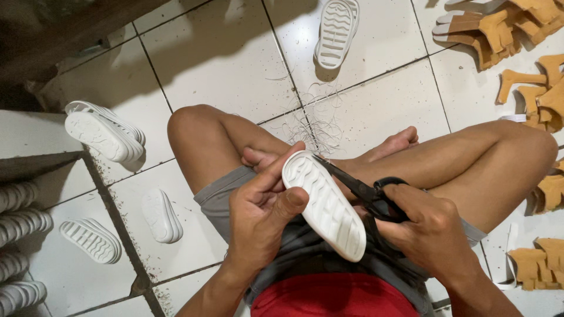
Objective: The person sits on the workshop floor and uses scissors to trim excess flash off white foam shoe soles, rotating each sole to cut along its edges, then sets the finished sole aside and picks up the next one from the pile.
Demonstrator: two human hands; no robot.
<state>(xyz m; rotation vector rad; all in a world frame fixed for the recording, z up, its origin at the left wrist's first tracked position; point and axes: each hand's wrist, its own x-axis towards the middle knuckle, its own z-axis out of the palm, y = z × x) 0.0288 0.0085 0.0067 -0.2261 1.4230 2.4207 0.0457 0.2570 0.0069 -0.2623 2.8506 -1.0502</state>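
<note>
Trimming step, by the look of it: your left hand (261, 217) grips the white shoe sole (325, 202) over your lap, fingers wrapped shut. Your right hand (429, 232), fingers closed through the black scissors (367, 192), blades at the sole's far-right rim. Next snip needs edge alignment.

no pkgs, labels, signs or screens in view.
</note>
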